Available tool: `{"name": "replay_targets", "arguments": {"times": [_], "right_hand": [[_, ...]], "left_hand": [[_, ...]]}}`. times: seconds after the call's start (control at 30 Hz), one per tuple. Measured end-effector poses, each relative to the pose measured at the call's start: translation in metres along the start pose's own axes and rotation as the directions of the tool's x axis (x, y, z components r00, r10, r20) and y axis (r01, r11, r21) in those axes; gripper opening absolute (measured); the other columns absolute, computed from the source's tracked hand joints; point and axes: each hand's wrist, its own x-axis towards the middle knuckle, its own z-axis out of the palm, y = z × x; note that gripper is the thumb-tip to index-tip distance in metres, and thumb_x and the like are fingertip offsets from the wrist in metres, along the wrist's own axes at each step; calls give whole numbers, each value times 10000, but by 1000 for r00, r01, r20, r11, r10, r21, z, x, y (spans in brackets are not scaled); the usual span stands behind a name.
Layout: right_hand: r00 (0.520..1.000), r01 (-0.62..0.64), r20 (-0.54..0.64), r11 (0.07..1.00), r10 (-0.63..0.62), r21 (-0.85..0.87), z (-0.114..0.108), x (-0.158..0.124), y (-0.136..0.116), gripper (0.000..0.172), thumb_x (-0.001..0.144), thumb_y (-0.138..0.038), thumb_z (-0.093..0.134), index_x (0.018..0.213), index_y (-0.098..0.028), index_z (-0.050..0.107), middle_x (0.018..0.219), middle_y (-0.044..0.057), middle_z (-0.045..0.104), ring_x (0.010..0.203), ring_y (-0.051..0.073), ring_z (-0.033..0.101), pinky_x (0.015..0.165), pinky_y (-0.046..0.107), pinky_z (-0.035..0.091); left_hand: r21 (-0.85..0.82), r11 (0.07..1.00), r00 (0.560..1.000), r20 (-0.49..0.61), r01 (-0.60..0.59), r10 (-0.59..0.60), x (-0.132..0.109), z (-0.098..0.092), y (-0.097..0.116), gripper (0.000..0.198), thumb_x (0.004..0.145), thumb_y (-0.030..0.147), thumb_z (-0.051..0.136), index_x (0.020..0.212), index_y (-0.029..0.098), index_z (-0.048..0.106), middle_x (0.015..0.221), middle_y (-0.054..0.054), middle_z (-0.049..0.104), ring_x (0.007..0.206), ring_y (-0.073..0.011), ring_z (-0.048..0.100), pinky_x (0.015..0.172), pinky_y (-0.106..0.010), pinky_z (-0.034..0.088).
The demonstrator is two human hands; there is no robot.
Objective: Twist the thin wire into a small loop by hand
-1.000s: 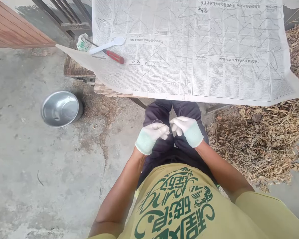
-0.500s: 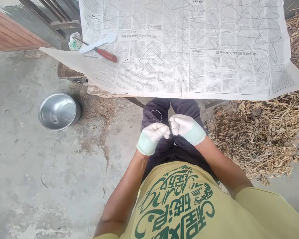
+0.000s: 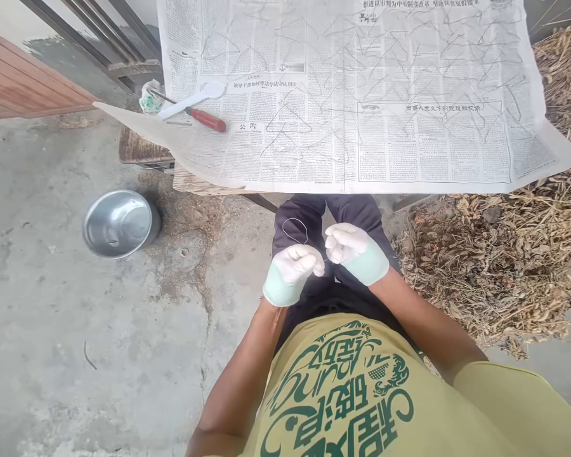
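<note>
My left hand [image 3: 295, 271], in a white glove with a pale green cuff, is closed on a thin wire [image 3: 295, 220]. The wire's rounded loop rises above the knuckles, over the dark trousers. Close by on the right, my right hand [image 3: 351, 251], gloved alike, has its fingers curled in a pinch. A short thin stretch of wire seems to span the small gap between the fingertips, though its ends are hidden in the gloves. Ahead, newspaper [image 3: 314, 178] covers a table, and many thin bent wire pieces [image 3: 288, 130], several of them triangular, lie on it.
A red-handled screwdriver [image 3: 208, 119] and a white plastic spoon [image 3: 190, 101] lie at the newspaper's left, by a crumpled white-and-green bag [image 3: 151, 98]. A metal pot [image 3: 118, 223] stands on the concrete floor at left. Dry leaves and stalks [image 3: 495, 273] are heaped at right.
The view has shifted slightly. Both hands stay close together, and the fingers have turned a little, with more wire showing between them. The loop still stands above my left hand.
</note>
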Motion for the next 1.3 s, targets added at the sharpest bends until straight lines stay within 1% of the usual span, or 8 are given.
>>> {"name": "replay_targets", "arguments": {"times": [0.27,0.37,0.53,0.67,0.83,0.97,1.17,1.3], "right_hand": [[997,-41,-70,997,37,-63,1,0,-4,256,771,-317,835,914,-144,713,735,7,723,498,104,597,499,244,513],[998,-53,-47,997,51,-51,-2,0,-5,261,770,-319,836,923,-142,721,759,7,727,507,101,608,513,242,524],[996,-69,49,997,70,-33,-4,0,-3,324,753,-291,842,1024,-156,726,825,3,741,564,110,644,578,263,560],[999,-35,18,998,36,-59,-5,0,0,271,749,-239,835,978,-161,713,786,0,740,541,106,632,567,259,552],[1000,-2,-11,992,0,-126,-6,1,-1,286,712,-288,869,919,-149,729,757,16,750,542,121,645,542,256,538],[999,2,-32,990,-7,-144,-5,1,-1,293,705,-290,878,909,-148,723,756,21,752,557,115,647,544,243,535],[998,-42,-41,991,37,-130,-2,-1,-4,312,701,-290,890,917,-137,725,777,39,760,547,118,650,559,256,557],[997,-63,-45,985,57,-158,1,-3,-10,312,711,-297,896,927,-131,745,789,50,768,569,136,679,570,263,580]], "left_hand": [[-13,999,999,-34,39,-40,-5,3,-11,359,794,463,828,734,121,740,665,-64,684,616,-158,594,642,-298,466],[-58,998,997,-73,2,-7,-2,2,-12,363,777,466,840,694,129,734,655,-57,674,606,-152,585,628,-294,464],[-61,998,978,-206,-31,18,2,5,-13,324,771,429,850,675,141,735,665,-57,683,630,-154,596,649,-296,472],[-90,996,969,-245,-26,3,3,8,-16,301,762,415,861,709,144,741,675,-57,696,635,-155,610,664,-300,485],[-147,988,983,-180,-48,21,5,5,-16,317,763,436,861,691,153,736,651,-45,684,596,-140,591,640,-291,483],[-78,996,993,-114,-45,36,4,2,-14,352,779,462,844,674,142,741,639,-57,674,602,-150,587,635,-297,478],[-43,999,995,-100,-13,9,1,-3,-14,386,765,494,846,697,129,739,649,-62,674,593,-154,588,619,-300,469],[56,998,995,-101,10,-4,-2,-3,-10,382,775,503,834,738,133,748,674,-70,695,605,-165,598,633,-312,479]]}}
